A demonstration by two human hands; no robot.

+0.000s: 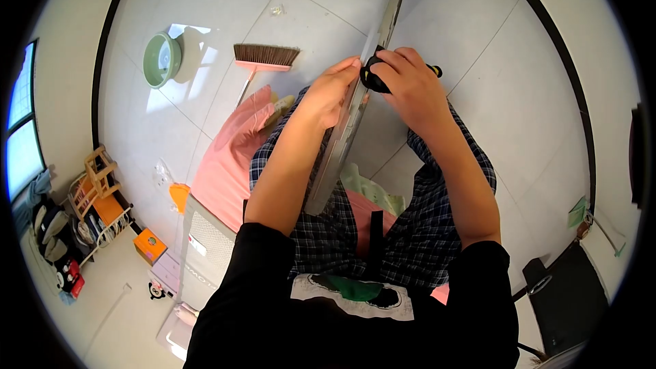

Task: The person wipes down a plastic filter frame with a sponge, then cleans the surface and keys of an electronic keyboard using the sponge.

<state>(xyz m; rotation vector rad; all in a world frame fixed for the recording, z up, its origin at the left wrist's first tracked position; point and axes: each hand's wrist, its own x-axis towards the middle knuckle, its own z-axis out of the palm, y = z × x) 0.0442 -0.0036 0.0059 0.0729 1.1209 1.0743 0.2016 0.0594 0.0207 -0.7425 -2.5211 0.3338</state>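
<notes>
A long, narrow grey panel (342,143) with a metallic-looking edge stands tilted between my legs, running from my lap away over the floor. My left hand (329,93) grips its left side, thumb and fingers closed near the upper middle. On the opposite side, my right hand (415,89) is wrapped round a black hand tool with yellow marks (372,75). Part of that tool pokes out beyond the knuckles, and its front end meets the panel's edge. My fingers cover most of it, so its exact kind does not show.
A pink broom (265,58) and a green basin (162,60) are on the tiled floor to the left. Pink cloth (222,154) lies by my left leg, near a pale mesh-backed item (207,246). At lower right stands a black chair-like object (570,297).
</notes>
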